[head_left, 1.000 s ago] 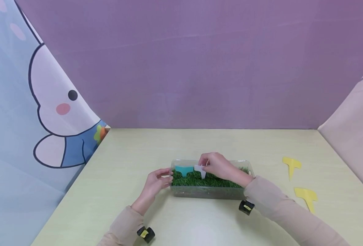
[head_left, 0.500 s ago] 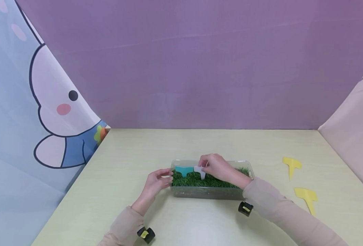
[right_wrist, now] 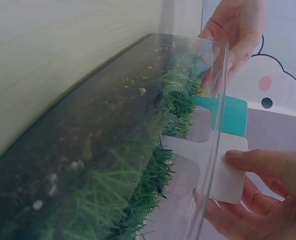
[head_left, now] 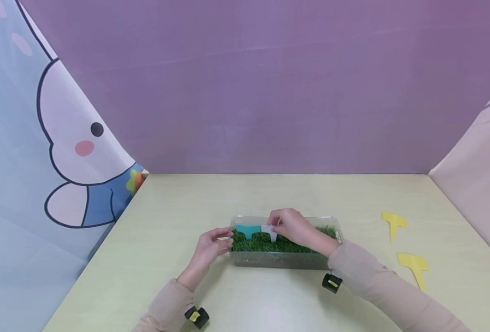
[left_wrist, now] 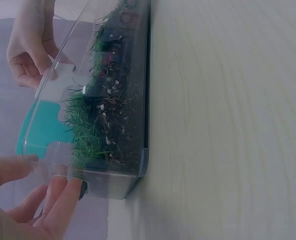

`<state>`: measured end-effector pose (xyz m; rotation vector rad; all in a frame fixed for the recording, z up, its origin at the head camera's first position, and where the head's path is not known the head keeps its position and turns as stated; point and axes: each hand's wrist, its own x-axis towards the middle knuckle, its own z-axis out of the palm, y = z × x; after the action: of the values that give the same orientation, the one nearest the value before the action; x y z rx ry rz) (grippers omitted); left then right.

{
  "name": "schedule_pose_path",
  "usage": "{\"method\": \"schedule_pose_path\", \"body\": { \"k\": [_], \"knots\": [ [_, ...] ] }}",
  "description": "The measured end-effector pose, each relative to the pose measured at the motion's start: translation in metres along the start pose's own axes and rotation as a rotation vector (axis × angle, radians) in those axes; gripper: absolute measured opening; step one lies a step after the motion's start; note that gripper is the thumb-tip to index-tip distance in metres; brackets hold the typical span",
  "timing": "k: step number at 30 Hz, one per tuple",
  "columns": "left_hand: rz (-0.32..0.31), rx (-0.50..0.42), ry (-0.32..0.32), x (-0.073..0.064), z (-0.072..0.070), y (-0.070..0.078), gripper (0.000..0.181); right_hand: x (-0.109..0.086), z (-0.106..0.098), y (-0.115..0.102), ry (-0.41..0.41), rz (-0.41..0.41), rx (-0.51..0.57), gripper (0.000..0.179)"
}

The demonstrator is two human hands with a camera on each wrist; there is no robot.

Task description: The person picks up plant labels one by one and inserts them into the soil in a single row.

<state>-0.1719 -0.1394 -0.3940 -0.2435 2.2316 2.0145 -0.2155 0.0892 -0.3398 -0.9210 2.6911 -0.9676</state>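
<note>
A clear plastic planter box of dark soil and green grass stands mid-table. My right hand pinches the head of a white T-shaped plant label between thumb and fingers. Its stem stands upright in the grass, the tip hidden. Beside it, nearly touching, a teal plant label stands in the grass towards the planter's left end. With fairly straight fingers, my left hand touches that end; in the left wrist view the thumb is at the rim and the fingers lie against the end wall.
Two yellow T-shaped plant labels lie on the table to the right: a farther label and a nearer label close to my right sleeve. A purple cloth backdrop rises behind the table.
My right hand has shifted down very slightly with the white plant label in its pinch. My left hand and the planter have stayed put.
</note>
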Motion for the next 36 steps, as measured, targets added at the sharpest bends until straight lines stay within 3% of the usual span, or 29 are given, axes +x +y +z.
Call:
{"method": "schedule_pose_path", "body": {
  "k": [13, 24, 36],
  "knots": [
    [0.012, 0.02, -0.004, 0.0, -0.002, -0.006, 0.037, -0.007, 0.006, 0.003, 0.02, 0.068, 0.062, 0.018],
    [0.006, 0.026, -0.016, -0.001, -0.004, -0.006, 0.039, -0.02, -0.007, 0.003, 0.027, 0.034, 0.025, 0.023],
    [0.001, 0.037, -0.025, -0.001, -0.005, -0.011, 0.039, -0.037, -0.018, 0.022, 0.035, 0.02, 0.035, 0.025]
  ]
}}
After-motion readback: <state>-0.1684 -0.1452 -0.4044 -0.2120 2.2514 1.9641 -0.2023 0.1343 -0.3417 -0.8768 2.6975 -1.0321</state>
